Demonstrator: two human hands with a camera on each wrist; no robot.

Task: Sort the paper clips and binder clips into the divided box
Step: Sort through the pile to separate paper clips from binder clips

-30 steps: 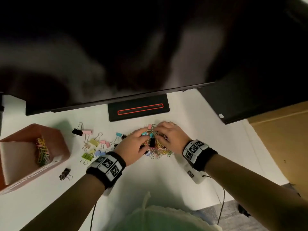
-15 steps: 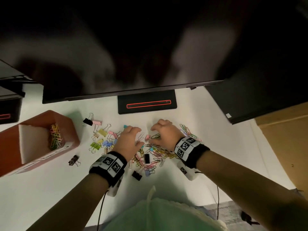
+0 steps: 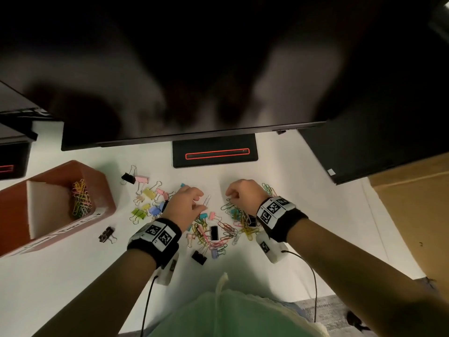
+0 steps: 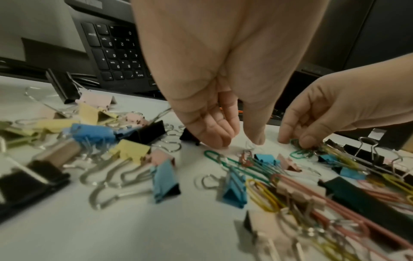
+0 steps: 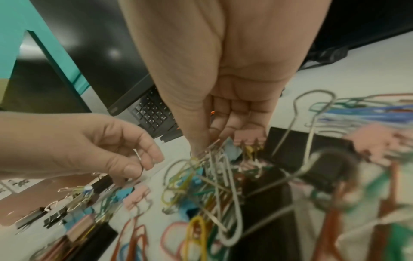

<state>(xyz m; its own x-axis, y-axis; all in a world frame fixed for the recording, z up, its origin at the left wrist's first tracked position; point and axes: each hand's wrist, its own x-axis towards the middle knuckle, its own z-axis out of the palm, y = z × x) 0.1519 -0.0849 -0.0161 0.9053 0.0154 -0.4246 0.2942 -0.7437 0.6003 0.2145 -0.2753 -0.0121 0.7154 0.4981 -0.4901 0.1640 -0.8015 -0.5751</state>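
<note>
A mixed pile of coloured paper clips and binder clips (image 3: 220, 233) lies on the white desk (image 3: 73, 276) between my wrists. My left hand (image 3: 200, 201) pinches a white paper clip (image 3: 207, 200) at the pile's far edge, thumb and fingers pointing down (image 4: 239, 141). My right hand (image 3: 229, 198) pinches several paper clips (image 5: 214, 159) at the pile's far right. A separate group of binder clips (image 3: 148, 200) lies left of my left hand. The red divided box (image 3: 107, 198) stands at far left, with paper clips (image 3: 81, 200) in its right compartment.
A monitor's lower edge (image 3: 194, 136) and its stand (image 3: 215, 154) are just behind the hands. Another dark screen (image 3: 364, 147) is at the right. Stray black binder clips lie near the box (image 3: 106, 234) and at the near edge of the pile (image 3: 199, 257).
Both hands were together on top of the pile a second ago. They have since moved apart to its far edge, and the clips lie more spread out toward me.
</note>
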